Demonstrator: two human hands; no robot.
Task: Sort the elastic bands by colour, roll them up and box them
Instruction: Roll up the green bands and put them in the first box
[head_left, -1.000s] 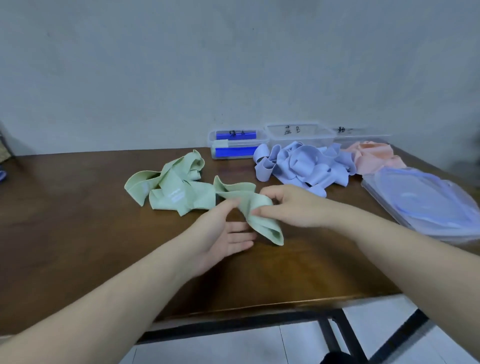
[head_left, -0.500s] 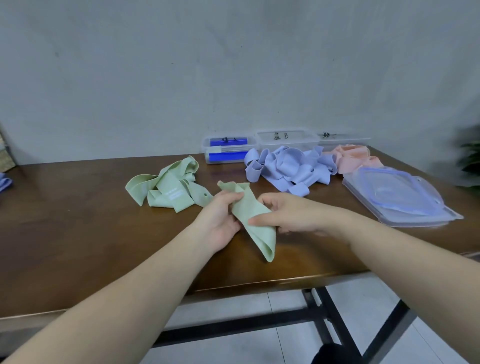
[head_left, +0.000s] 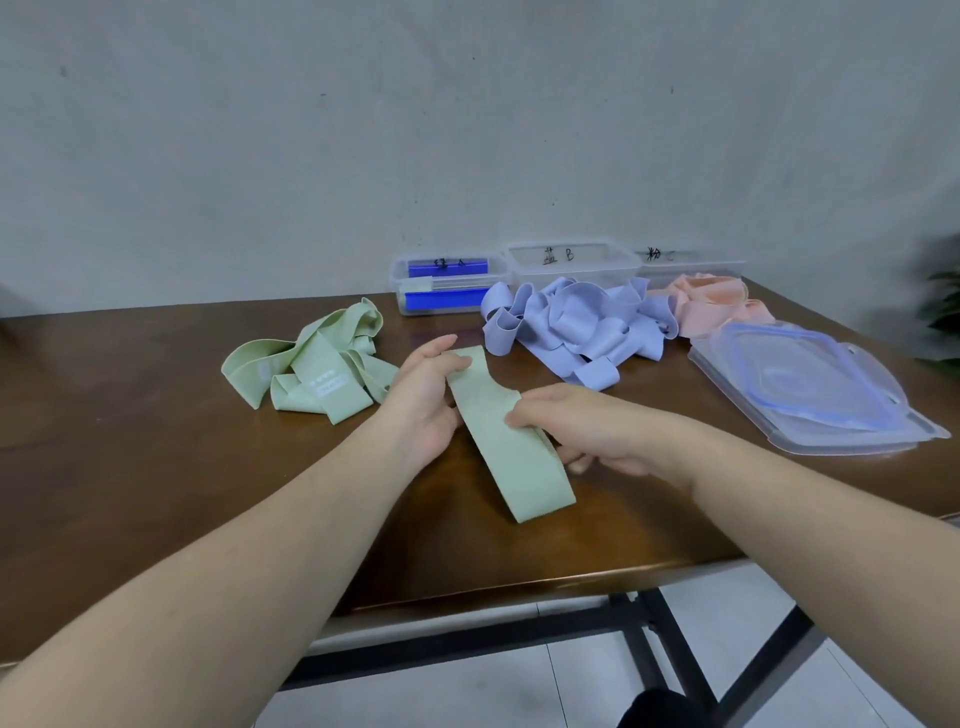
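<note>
While the left hand (head_left: 423, 400) pinches the green band's (head_left: 506, 441) far end and the right hand (head_left: 576, 431) pinches mid-length, the slack below either grip may twist, skewing the roll.

Left hand (head_left: 423, 400) grips the far end of a green band (head_left: 506, 441), fingers curled over its top edge. Right hand (head_left: 582, 431) pinches the band near its middle, thumb on top. The band's near end hangs down to the counter (head_left: 156, 467), whether touching cannot be told. Loose green bands (head_left: 311, 374) lie piled left of the hands. Blue bands (head_left: 571, 325) heaped behind the right hand; pink bands (head_left: 706, 306) just beside them. Three clear boxes (head_left: 571, 260) stand in a row at the wall, marked in black. Clear lids (head_left: 810, 389) with blue seals stacked at right.
</note>
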